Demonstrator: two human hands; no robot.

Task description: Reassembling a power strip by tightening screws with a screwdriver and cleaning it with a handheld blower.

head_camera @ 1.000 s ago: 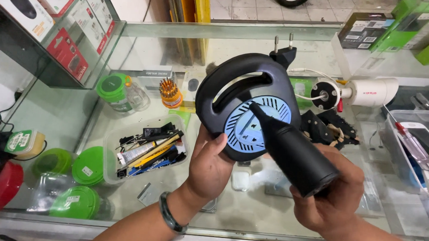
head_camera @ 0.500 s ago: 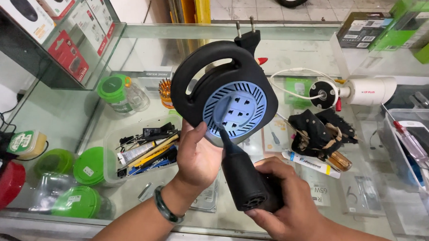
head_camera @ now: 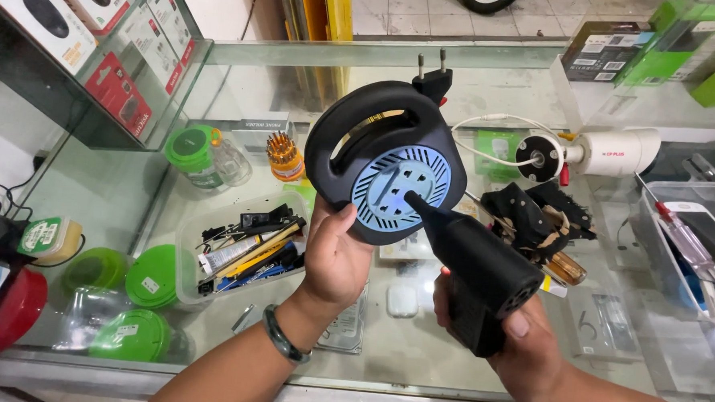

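My left hand (head_camera: 335, 260) grips the lower edge of a black round cable reel (head_camera: 352, 136) with a light blue socket face (head_camera: 401, 187), held upright above the glass counter (head_camera: 415, 348). A two-pin plug (head_camera: 432, 77) sticks up from the reel's top. In my right hand (head_camera: 520, 353) is a black handheld blower (head_camera: 475, 266). The blower's narrow nozzle touches the blue socket face near its middle.
A clear tray of tools (head_camera: 243, 248) sits to the left, with green-lidded jars (head_camera: 149, 276) and a screwdriver bit holder (head_camera: 283, 156) nearby. A white security camera (head_camera: 609, 152), black parts (head_camera: 534, 217) and a clear box (head_camera: 693, 240) lie to the right. Boxed goods fill the shelf (head_camera: 98, 61) at left.
The reel has turned back to the right and risen a little. The blower has swung from lower left of the socket face to its right side, nozzle now on the face.
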